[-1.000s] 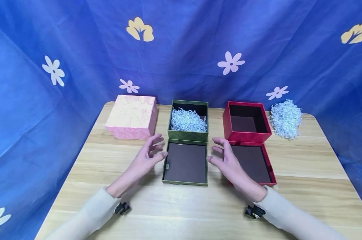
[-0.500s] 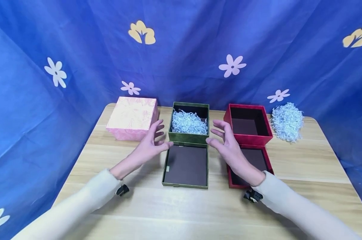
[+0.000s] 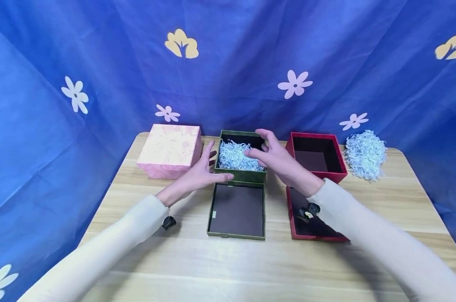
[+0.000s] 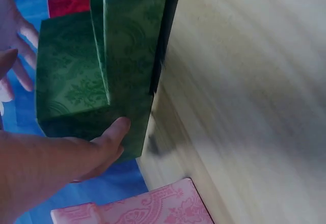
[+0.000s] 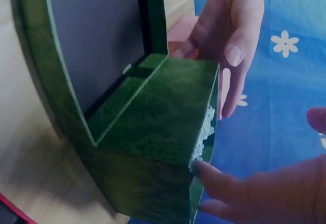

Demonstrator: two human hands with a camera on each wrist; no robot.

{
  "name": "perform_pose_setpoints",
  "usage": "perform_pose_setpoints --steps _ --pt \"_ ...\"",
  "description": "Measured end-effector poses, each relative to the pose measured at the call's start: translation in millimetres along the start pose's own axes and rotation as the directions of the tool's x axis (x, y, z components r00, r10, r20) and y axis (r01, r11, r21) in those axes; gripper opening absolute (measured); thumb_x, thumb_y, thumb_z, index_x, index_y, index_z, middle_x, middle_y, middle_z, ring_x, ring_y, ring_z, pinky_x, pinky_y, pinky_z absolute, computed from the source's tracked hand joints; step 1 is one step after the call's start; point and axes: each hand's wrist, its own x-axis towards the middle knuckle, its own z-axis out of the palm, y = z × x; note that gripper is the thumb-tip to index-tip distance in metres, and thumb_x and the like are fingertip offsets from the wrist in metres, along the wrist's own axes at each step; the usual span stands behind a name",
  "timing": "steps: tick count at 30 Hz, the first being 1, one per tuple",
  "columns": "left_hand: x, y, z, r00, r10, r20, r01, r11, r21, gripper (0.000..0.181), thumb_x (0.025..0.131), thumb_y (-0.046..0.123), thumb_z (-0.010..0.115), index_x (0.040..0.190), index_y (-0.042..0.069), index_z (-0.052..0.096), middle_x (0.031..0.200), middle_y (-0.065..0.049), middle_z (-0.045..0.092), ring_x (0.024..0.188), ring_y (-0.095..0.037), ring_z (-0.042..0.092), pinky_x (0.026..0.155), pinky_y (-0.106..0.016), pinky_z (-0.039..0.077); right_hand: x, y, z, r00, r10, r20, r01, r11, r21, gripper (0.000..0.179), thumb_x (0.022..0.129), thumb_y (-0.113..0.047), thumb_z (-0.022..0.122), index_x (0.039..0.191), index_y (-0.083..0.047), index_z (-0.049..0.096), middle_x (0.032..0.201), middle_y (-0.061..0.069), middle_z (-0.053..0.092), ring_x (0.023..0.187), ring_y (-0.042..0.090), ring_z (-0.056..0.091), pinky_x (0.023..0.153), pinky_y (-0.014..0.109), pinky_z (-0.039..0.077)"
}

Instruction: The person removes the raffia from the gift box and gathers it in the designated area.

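Observation:
In the head view a green box [image 3: 240, 176], its hinged lid [image 3: 237, 209] laid open toward me, holds pale blue shredded paper [image 3: 237, 156]. My left hand [image 3: 202, 171] is at the box's left side with thumb and fingers spread; in the left wrist view its fingertips [image 4: 120, 126] are at the green side wall, contact hard to confirm. Over the box's right rim, my right hand [image 3: 274, 157] has its thumb above the shredded paper and its fingers loosely bent. Fingertips of that hand [image 5: 201, 169] appear beside the rim in the right wrist view. Neither hand grips anything.
A lidded pink box [image 3: 171, 147] stands at the left. To the right is an open red box [image 3: 318, 157] showing a dark interior, its lid [image 3: 307, 228] flat in front. Another heap of blue shredded paper [image 3: 365, 155] lies at the far right of the wooden table [image 3: 197, 268].
Both hands have moved forward from beside the green lid to the green box. The right hand has also shifted left, over the box's rim. The boxes stay where they were.

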Motion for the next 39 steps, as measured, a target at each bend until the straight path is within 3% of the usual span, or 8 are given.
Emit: perform_pose_setpoints --steps 8,14,20,23,28,33,39 --pt "11.8 -7.1 -3.7 0.998 -0.061 0.028 0.060 0.998 0.029 0.138 0.090 0.034 0.093 0.174 0.030 -0.016 0.181 -0.012 -0.010 0.165 -0.040 0.005 0.127 -0.064 0.022 33.7 -5.4 14.4 0.977 0.187 0.100 -0.186 0.982 -0.027 0.101 0.099 -0.038 0.076 0.174 -0.021 0.009 0.179 0.009 0.004 0.158 0.038 0.025 0.120 0.071 0.033" --pt "22.2 -7.1 -4.1 0.992 -0.088 0.088 0.081 0.994 0.073 0.142 0.089 0.043 0.093 0.170 0.042 -0.024 0.181 -0.013 -0.012 0.165 -0.036 -0.001 0.128 -0.064 0.017 48.1 1.1 23.9 0.954 0.274 0.117 -0.261 0.958 -0.121 0.108 0.099 -0.039 0.079 0.174 -0.017 0.005 0.176 0.019 0.012 0.159 0.036 0.025 0.128 0.057 0.025" --pt "30.1 -6.3 -8.4 0.992 -0.080 0.101 0.073 0.995 0.067 0.146 0.087 0.045 0.095 0.168 0.044 -0.026 0.180 -0.010 -0.018 0.164 -0.035 -0.004 0.128 -0.065 0.013 65.4 8.8 30.6 0.948 0.312 0.063 -0.294 0.934 -0.202 0.114 0.095 -0.041 0.083 0.174 -0.013 0.006 0.177 0.020 0.014 0.162 0.033 0.020 0.130 0.051 0.021" --pt "34.1 -5.3 -10.6 0.992 -0.062 0.111 0.056 0.997 0.052 0.144 0.089 0.041 0.094 0.169 0.042 -0.026 0.179 -0.005 -0.022 0.164 -0.032 -0.007 0.129 -0.063 0.011 73.8 12.1 32.1 0.941 0.331 0.077 -0.308 0.927 -0.215 0.116 0.094 -0.039 0.084 0.174 -0.014 0.004 0.177 0.020 0.015 0.161 0.033 0.020 0.130 0.049 0.021" --pt "38.7 -1.7 -9.6 0.992 -0.058 0.115 0.056 0.998 0.024 0.143 0.090 0.035 0.094 0.170 0.040 -0.025 0.179 -0.010 -0.022 0.164 -0.032 -0.006 0.130 -0.058 0.013 85.2 18.9 32.7 0.930 0.346 0.124 -0.306 0.915 -0.263 0.114 0.095 -0.037 0.084 0.175 -0.017 0.006 0.178 0.017 0.015 0.161 0.034 0.023 0.128 0.051 0.025" --pt "42.9 -4.0 -9.1 0.992 -0.053 0.118 0.051 0.999 0.015 0.144 0.090 0.035 0.094 0.170 0.040 -0.025 0.179 -0.012 -0.020 0.164 -0.032 -0.001 0.131 -0.054 0.014 92.7 22.7 31.9 0.923 0.344 0.170 -0.300 0.923 -0.240 0.109 0.095 -0.032 0.084 0.174 -0.019 0.011 0.171 0.018 0.026 0.151 0.034 0.035 0.125 0.046 0.031" --pt "47.3 -6.5 -6.8 0.992 -0.055 0.117 0.056 0.998 -0.010 0.142 0.088 0.036 0.095 0.171 0.042 -0.020 0.181 -0.012 -0.011 0.163 -0.030 0.009 0.130 -0.050 0.020 101.4 30.3 28.8 0.919 0.305 0.248 -0.262 0.946 -0.192 0.105 0.095 -0.020 0.082 0.173 -0.017 0.012 0.155 0.017 0.039 0.130 0.031 0.046 0.108 0.036 0.043"
